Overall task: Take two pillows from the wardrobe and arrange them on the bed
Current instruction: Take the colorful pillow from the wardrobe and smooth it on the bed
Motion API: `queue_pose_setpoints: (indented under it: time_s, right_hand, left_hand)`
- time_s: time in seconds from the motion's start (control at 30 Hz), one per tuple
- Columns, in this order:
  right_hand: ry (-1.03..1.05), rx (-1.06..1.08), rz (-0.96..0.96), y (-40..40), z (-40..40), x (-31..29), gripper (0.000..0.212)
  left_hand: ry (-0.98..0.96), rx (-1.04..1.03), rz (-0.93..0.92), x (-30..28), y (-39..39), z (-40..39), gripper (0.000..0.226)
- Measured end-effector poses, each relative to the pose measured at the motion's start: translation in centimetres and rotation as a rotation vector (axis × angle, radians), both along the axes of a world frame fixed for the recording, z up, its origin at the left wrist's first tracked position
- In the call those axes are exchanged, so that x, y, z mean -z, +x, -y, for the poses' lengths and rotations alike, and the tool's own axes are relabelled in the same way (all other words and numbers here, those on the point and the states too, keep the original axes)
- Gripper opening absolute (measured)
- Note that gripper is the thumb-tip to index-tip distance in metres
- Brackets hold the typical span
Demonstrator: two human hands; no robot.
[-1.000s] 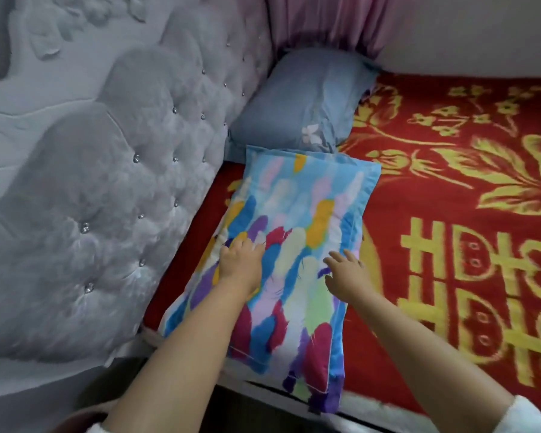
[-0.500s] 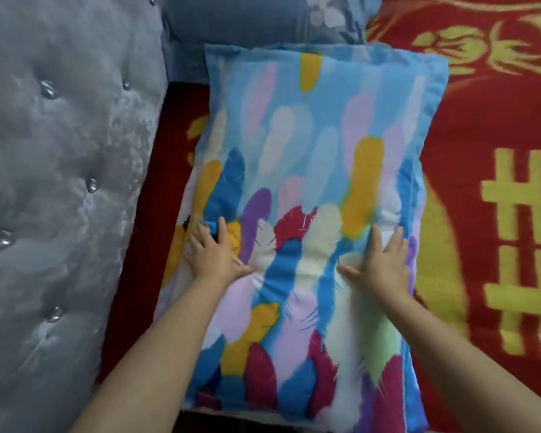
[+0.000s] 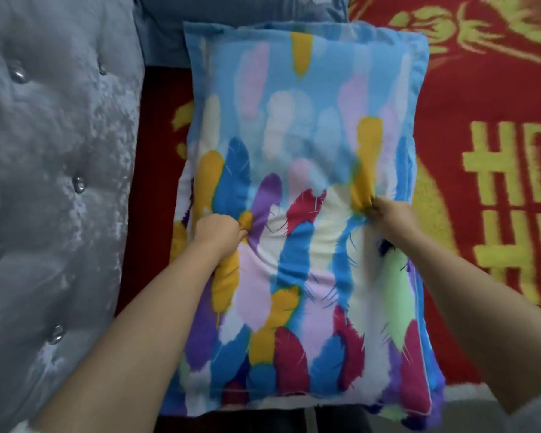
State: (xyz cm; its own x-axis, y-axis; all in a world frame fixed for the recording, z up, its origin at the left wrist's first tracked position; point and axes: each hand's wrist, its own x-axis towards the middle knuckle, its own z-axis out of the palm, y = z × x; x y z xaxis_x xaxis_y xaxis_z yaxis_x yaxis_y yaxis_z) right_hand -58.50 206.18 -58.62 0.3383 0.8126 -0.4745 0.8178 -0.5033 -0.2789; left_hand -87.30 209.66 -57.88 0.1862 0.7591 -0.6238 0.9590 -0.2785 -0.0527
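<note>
A pillow with a bright feather print (image 3: 306,126) lies lengthwise on the red bed cover (image 3: 487,73), beside the headboard. My left hand (image 3: 219,234) is closed on a pinch of its fabric left of the middle. My right hand (image 3: 391,215) bunches the fabric right of the middle. The cloth puckers at both grips. A grey-blue pillow (image 3: 231,14) lies beyond it at the top edge of the view, mostly out of frame.
A grey tufted headboard (image 3: 60,182) with shiny buttons fills the left side. The red cover carries large yellow patterns and runs off to the right. The bed's pale near edge (image 3: 469,393) shows at the bottom right.
The view has closed in on the feather pillow. Both hands lay flat on it half a second ago; now each has closed into a fist on its fabric.
</note>
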Motion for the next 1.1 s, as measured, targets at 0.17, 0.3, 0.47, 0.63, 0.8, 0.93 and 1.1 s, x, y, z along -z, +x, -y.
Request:
queue_pose_setpoints:
  time_s: [0.17, 0.3, 0.47, 0.63, 0.8, 0.93, 1.1]
  right_hand:
    - [0.199, 0.077, 0.048, -2.4, 1.4, -3.1, 0.010]
    - [0.302, 0.060, -0.054, -4.9, 2.6, -6.9, 0.011]
    - [0.384, -0.088, -0.166, -9.6, 1.7, -12.2, 0.013]
    - [0.556, -0.150, -0.130, -11.8, 1.4, -14.7, 0.013]
    - [0.273, -0.183, 0.002, -10.2, -0.3, -10.9, 0.015]
    - [-0.143, -0.374, -0.047, -11.8, 1.3, -7.3, 0.035]
    - [-0.045, -0.353, -0.133, -16.0, 4.8, -6.4, 0.031]
  left_hand:
    - [0.245, -0.178, 0.300, -2.6, -1.1, 3.5, 0.033]
    - [0.464, -0.199, 0.397, -6.7, -2.9, 5.1, 0.027]
    - [0.708, -0.292, 0.524, -10.5, -7.5, 6.2, 0.036]
    - [0.921, -0.300, 0.589, -12.4, -10.0, 6.2, 0.041]
    - [0.616, -0.453, 0.413, -8.3, -7.7, 5.8, 0.034]
    - [0.304, -0.517, 0.187, -4.6, -6.2, 6.6, 0.031]
    - [0.285, -0.229, 0.176, -4.1, -4.9, 9.5, 0.035]
